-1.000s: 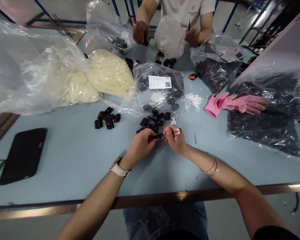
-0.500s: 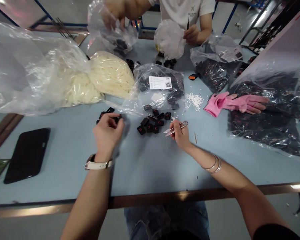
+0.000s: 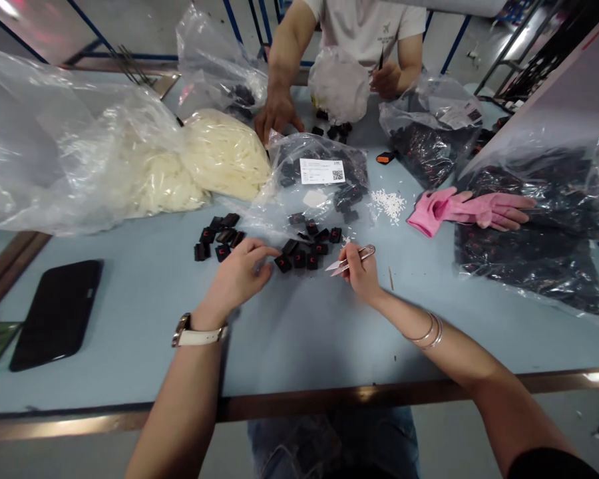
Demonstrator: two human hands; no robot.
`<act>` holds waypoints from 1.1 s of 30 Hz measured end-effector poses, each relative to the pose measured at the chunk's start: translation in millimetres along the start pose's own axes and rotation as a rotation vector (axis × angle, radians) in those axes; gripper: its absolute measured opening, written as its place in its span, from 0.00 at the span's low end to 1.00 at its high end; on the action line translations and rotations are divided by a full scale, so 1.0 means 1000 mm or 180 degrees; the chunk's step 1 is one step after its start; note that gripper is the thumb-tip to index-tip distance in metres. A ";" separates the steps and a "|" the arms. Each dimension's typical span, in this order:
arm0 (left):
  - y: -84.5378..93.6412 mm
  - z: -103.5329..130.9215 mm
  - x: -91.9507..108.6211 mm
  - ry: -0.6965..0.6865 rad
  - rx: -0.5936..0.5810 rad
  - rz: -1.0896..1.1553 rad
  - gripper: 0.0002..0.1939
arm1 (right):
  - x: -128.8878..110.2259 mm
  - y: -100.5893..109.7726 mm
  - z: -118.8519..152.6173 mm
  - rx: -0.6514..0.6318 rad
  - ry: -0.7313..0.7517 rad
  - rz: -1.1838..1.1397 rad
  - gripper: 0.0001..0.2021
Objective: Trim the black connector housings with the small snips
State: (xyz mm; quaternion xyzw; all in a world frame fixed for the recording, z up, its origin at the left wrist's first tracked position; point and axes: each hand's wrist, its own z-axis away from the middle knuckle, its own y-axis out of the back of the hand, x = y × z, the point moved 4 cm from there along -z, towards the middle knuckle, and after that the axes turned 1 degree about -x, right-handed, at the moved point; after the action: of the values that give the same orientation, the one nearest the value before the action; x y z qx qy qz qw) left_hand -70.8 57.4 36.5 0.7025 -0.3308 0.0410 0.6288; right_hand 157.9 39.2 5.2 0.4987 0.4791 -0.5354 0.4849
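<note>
My left hand [image 3: 243, 274] is over the table between two groups of small black plastic parts. Its index finger and thumb are apart, pointing right at the edge of the right group; the index fingertip is at or close to a black part with a red mark [image 3: 282, 263]. I see nothing held in it. Beyond its knuckles lies the left group of black parts [image 3: 224, 235]. My right hand [image 3: 362, 274] is closed around small thread snips [image 3: 340, 266], whose blades point left toward the right group of black parts [image 3: 299, 258].
A labelled clear bag [image 3: 324, 150] of black parts lies ahead. White bits [image 3: 389, 205], pink gloves [image 3: 472, 209] and more bags [image 3: 529, 266] are at right. Bags of cream strips [image 3: 224, 153] and a black tablet-like slab [image 3: 57, 313] are left. A co-worker's hand [image 3: 278, 114] is opposite.
My left hand has moved right from the left group of black parts to the right group, its fingers now spread. My right hand stays put. The co-worker's hand has come down onto the table.
</note>
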 end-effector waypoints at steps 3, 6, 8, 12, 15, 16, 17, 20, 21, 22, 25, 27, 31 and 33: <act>-0.008 0.002 -0.004 -0.0063 -0.0246 -0.0002 0.13 | 0.000 0.000 0.001 0.0035 -0.0020 0.0010 0.25; -0.009 0.003 -0.006 -0.0084 -0.0342 0.0035 0.10 | -0.002 0.003 0.000 0.0130 0.0081 0.0006 0.24; -0.008 0.003 -0.002 -0.0136 -0.0404 0.0094 0.09 | -0.004 0.006 -0.003 0.0229 0.0211 0.0023 0.24; -0.013 0.002 0.015 -0.0134 -0.0638 0.0254 0.10 | -0.011 0.023 -0.014 0.0727 0.0457 0.0062 0.23; -0.023 0.005 0.031 -0.0236 -0.0837 0.0418 0.10 | -0.018 0.037 -0.023 0.1087 0.0725 0.0231 0.23; -0.027 0.006 0.035 -0.0284 -0.0849 0.0433 0.10 | -0.020 0.041 -0.026 0.1126 0.0789 0.0334 0.23; -0.031 0.007 0.039 -0.0358 -0.0855 0.0438 0.10 | -0.022 0.043 -0.030 0.1115 0.0826 0.0451 0.23; -0.040 0.010 0.048 -0.0578 -0.0857 0.0440 0.12 | -0.022 0.048 -0.040 0.0881 0.0720 0.0756 0.21; -0.043 0.010 0.049 -0.0606 -0.0842 0.0400 0.13 | -0.021 0.049 -0.043 0.0723 0.0630 0.0862 0.20; -0.045 0.010 0.050 -0.0603 -0.0811 0.0336 0.14 | -0.021 0.049 -0.046 0.0517 0.0538 0.1008 0.19; -0.048 0.010 0.050 -0.0506 -0.0609 0.0133 0.16 | -0.024 0.049 -0.050 -0.0063 0.0407 0.1833 0.16; -0.049 0.010 0.049 -0.0510 -0.0486 0.0083 0.16 | -0.028 0.049 -0.050 -0.0290 0.0373 0.2526 0.14; -0.050 0.011 0.047 -0.0651 -0.0389 -0.0017 0.17 | -0.035 0.050 -0.047 -0.0601 0.0144 0.3300 0.09; -0.050 0.011 0.048 -0.0734 -0.0350 -0.0079 0.17 | -0.035 0.049 -0.046 -0.0788 0.0066 0.3398 0.08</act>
State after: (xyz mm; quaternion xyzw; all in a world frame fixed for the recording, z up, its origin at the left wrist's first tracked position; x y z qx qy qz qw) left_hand -11.9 27.3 14.0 0.6711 -0.3939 -0.0660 0.6246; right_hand 211.2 83.0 37.2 0.6170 0.2237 -0.1496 0.7396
